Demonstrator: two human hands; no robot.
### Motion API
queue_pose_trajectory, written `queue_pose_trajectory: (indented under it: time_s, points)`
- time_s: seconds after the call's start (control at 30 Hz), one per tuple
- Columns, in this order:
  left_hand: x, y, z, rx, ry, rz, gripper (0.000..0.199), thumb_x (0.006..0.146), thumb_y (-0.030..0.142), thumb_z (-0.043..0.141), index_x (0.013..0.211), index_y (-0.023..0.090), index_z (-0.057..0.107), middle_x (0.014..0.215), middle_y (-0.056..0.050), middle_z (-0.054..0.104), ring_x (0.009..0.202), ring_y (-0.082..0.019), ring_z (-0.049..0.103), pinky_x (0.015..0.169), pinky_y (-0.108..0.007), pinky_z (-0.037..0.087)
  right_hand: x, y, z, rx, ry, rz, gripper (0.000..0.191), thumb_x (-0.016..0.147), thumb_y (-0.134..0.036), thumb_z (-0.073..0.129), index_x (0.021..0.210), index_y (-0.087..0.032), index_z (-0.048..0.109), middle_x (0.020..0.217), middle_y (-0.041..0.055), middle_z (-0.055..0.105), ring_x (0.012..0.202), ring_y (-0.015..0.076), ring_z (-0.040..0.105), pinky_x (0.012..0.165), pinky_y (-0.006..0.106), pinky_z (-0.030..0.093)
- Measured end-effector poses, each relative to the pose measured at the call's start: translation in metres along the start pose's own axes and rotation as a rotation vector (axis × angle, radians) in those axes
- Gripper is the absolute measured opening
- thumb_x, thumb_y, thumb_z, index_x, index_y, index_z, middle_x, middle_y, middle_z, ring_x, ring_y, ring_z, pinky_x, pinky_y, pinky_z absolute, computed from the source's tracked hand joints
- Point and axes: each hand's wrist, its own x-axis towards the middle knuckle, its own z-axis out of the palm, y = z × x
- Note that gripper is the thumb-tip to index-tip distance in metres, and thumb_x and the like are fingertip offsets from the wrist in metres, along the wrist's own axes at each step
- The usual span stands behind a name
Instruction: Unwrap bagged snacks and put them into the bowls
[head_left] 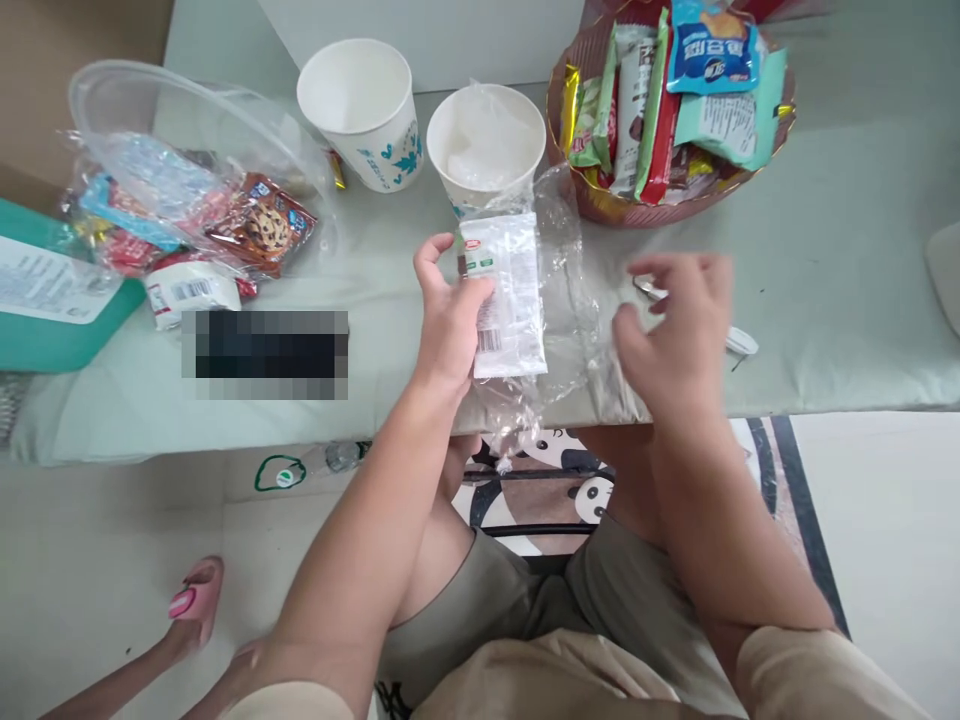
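My left hand (450, 325) is closed around a white snack packet (510, 300) with a barcode and small green and red print, the thumb lying across its face. A crinkled clear plastic bag (566, 300) lies beneath and beside the packet, its gathered end hanging over the table edge. My right hand (679, 335), slightly blurred, hovers to the right with thumb and fingers curved apart and nothing visible between them. Behind it, partly hidden, is a thin object with a white end (741, 342); its kind I cannot make out.
Two paper cups (360, 110) stand at the back, the right one (486, 140) with clear plastic inside. A pink bowl (645, 208) holds several wrapped snacks. On the left are a clear tub (202, 85) with packets, a teal container (45, 320) and a pixelated dark object (266, 352). Another person's foot (201, 600) shows below.
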Motion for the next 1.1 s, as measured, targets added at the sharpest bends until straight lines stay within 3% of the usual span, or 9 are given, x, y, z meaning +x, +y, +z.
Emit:
queue_pose_trajectory:
  time_s: [0.07,0.2,0.27,0.5,0.63,0.77,0.93,1.03,1.1]
  points:
    - [-0.004,-0.001,0.001,0.025,-0.045,-0.016,0.047,0.078,0.019,0.07,0.113,0.03,0.04,0.081,0.006,0.059,0.061,-0.01,0.058,0.062,-0.023,0.046,0.001,-0.008,-0.001,0.262,0.016,0.019,0.025,0.083,-0.014,0.055,0.104,-0.023,0.063,0.103,0.0079,0.06,0.1,0.0232,0.063,0.087,0.042,0.055]
    - [-0.01,-0.004,0.005,0.084,-0.185,-0.039,0.041,0.082,0.028,0.073,0.102,0.029,0.038,0.071,0.009,0.056,0.049,-0.008,0.047,0.05,-0.021,0.036,-0.006,-0.017,0.011,0.695,-0.368,0.257,0.027,0.089,-0.03,0.063,0.115,-0.023,0.06,0.103,0.0053,0.069,0.086,0.0186,0.068,0.073,0.035,0.058]
    - [-0.012,-0.005,0.005,0.14,-0.242,-0.025,0.034,0.088,0.037,0.071,0.094,0.027,0.039,0.066,0.008,0.051,0.049,-0.008,0.042,0.048,-0.021,0.033,-0.01,-0.016,0.02,0.753,-0.437,0.347,0.033,0.088,-0.037,0.068,0.117,-0.023,0.058,0.105,0.0052,0.071,0.089,0.0194,0.069,0.074,0.034,0.058]
    - [-0.011,-0.006,0.0,0.45,-0.203,0.161,0.03,0.104,0.042,0.052,0.081,0.023,0.047,0.072,0.002,0.049,0.065,-0.012,0.046,0.061,-0.026,0.039,-0.023,-0.006,0.044,1.015,-0.363,0.304,0.042,0.093,-0.054,0.067,0.127,-0.032,0.053,0.131,0.0027,0.066,0.121,0.0225,0.065,0.102,0.041,0.057]
    - [-0.007,-0.009,0.002,0.517,-0.113,0.146,0.031,0.105,0.036,0.05,0.079,0.023,0.044,0.074,0.001,0.053,0.068,-0.013,0.05,0.064,-0.028,0.04,-0.027,-0.003,0.049,1.083,-0.403,0.301,0.037,0.1,-0.058,0.057,0.127,-0.034,0.049,0.123,0.0021,0.069,0.115,0.0219,0.069,0.094,0.04,0.061]
    - [-0.004,-0.011,0.006,0.598,-0.056,0.15,0.027,0.105,0.033,0.051,0.08,0.023,0.046,0.075,0.0,0.057,0.071,-0.015,0.054,0.067,-0.029,0.042,-0.028,-0.002,0.05,1.109,-0.413,0.261,0.044,0.097,-0.057,0.063,0.129,-0.035,0.043,0.116,0.0016,0.07,0.109,0.0226,0.072,0.087,0.041,0.063]
    - [-0.01,-0.008,0.007,0.643,-0.085,0.352,0.022,0.101,0.037,0.055,0.084,0.023,0.054,0.091,-0.005,0.058,0.083,-0.016,0.057,0.081,-0.032,0.05,-0.027,-0.006,0.051,1.104,-0.383,0.255,0.059,0.088,-0.058,0.074,0.129,-0.035,0.039,0.118,0.0034,0.071,0.11,0.0247,0.072,0.082,0.04,0.063]
    - [-0.018,-0.005,0.006,0.593,-0.151,0.339,0.025,0.091,0.042,0.07,0.092,0.024,0.052,0.096,-0.003,0.055,0.076,-0.013,0.053,0.073,-0.029,0.05,-0.028,-0.011,0.051,1.075,-0.317,0.279,0.064,0.086,-0.058,0.077,0.13,-0.034,0.037,0.123,0.005,0.07,0.115,0.0251,0.071,0.091,0.041,0.062]
    - [-0.021,-0.003,0.006,0.528,-0.192,0.303,0.043,0.078,0.044,0.082,0.099,0.025,0.049,0.103,-0.002,0.054,0.076,-0.011,0.054,0.066,-0.026,0.049,-0.029,-0.014,0.051,1.043,-0.261,0.287,0.066,0.084,-0.058,0.078,0.131,-0.033,0.038,0.127,0.0057,0.068,0.118,0.0243,0.069,0.096,0.042,0.06]
